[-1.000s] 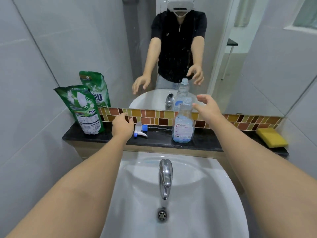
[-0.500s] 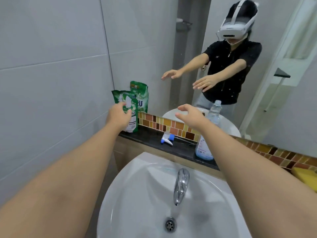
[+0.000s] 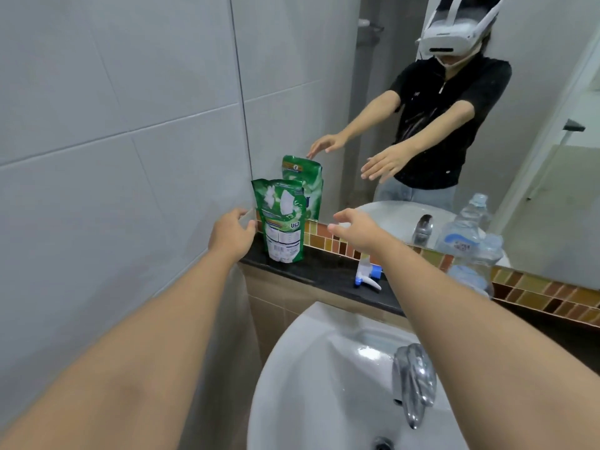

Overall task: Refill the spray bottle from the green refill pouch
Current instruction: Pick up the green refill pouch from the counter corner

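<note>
Green pouch (image 3: 283, 219) is standing upright on the ledge (image 3: 324, 271) as left hand (image 3: 231, 234) and right hand (image 3: 355, 231), both open and empty, are flanking it, probably to grab it.

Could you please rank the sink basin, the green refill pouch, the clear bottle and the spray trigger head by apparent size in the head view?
1. Sink basin, though nearest the camera.
2. Green refill pouch and clear bottle: too alike to rank.
3. Spray trigger head, smallest.
</note>
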